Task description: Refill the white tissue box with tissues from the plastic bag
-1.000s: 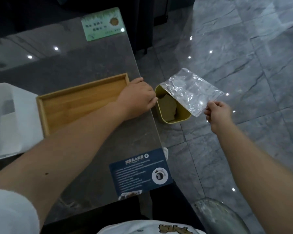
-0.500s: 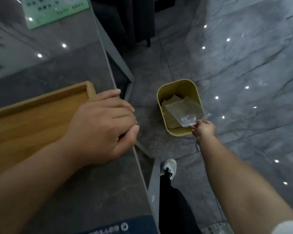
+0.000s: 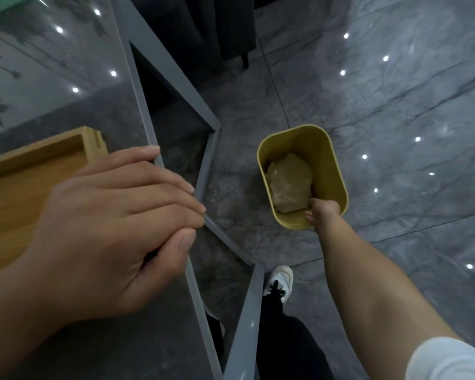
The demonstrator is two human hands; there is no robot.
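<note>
Since half a second ago, the right hand (image 3: pixel 323 213) has dropped lower, now reaching over the near rim of the yellow plastic waste bin (image 3: pixel 330 149) standing on the grey marble floor (image 3: pixel 395 105). The clear plastic bag (image 3: pixel 290 185) is lying crumpled inside the bin; whether the fingers are still pinching it or have let go cannot be told, since the hand is small and its fingertips are hidden. The left hand (image 3: pixel 115 229) is resting, loosely curled and holding nothing, on the right edge of the dark glossy table (image 3: pixel 66 100), just beside the light wooden tray (image 3: pixel 25 176). The white tissue box is out of view. One risk: the person is leaning far sideways, so the bracing hand could slip off the smooth table edge, or the arm could tip the light bin.
</note>
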